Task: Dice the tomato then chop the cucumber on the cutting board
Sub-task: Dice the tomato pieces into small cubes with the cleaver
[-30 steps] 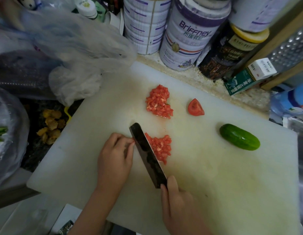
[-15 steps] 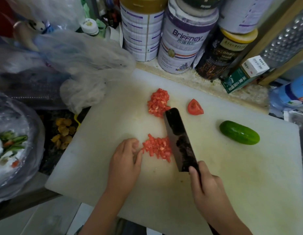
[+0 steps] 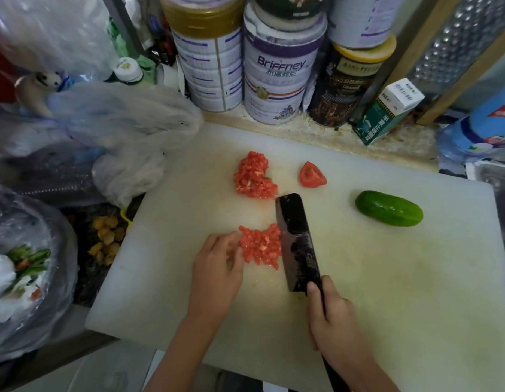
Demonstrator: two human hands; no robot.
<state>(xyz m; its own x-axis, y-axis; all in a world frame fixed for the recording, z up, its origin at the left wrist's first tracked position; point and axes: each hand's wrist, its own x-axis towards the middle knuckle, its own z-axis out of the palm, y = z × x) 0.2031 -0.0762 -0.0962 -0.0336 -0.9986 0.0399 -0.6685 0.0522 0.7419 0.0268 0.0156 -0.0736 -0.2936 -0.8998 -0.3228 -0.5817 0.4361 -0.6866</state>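
we found most tomato diced, one wedge (image 3: 312, 175) and the cucumber (image 3: 388, 208) uncut; right hand (image 3: 334, 321) gripped the cleaver (image 3: 298, 241), left hand (image 3: 217, 275) rested, fingers loose, against the near heap (image 3: 261, 247).

Your white cutting board (image 3: 387, 292) carries the tomato in three parts. A far heap (image 3: 254, 176) of small red dice sits toward the back edge and a near heap (image 3: 261, 247) lies closer to you. One uncut wedge (image 3: 312, 175) rests just right of the far heap, cut flesh showing. The cucumber (image 3: 388, 208), whole, glossy and dark green, lies on its side well to the right. The dark knife (image 3: 298, 241) touches the near heap's right side.
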